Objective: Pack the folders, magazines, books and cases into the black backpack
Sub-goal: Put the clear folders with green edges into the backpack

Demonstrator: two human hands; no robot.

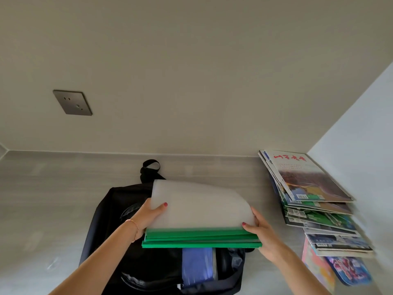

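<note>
Both your hands grip a stack of folders (202, 220) with translucent covers and green spines, held just above the open black backpack (131, 248). Your left hand (148, 216) is curled around the stack's left edge, thumb on top, fingers underneath and hidden. Your right hand (262, 233) clamps the right edge the same way, thumb on the top cover. The top cover bows upward at the far end. The backpack lies flat on the pale wood-grain surface (53, 199), its opening toward you, and a blue item (197, 265) is already sitting inside under the folders' spines. To the right, well apart from the bag, a fanned pile of magazines (308, 194) leans by the wall, with a pink book (316, 265) and a colourful case (348, 271) beside it. A wall socket (72, 102) sits upper left.
</note>
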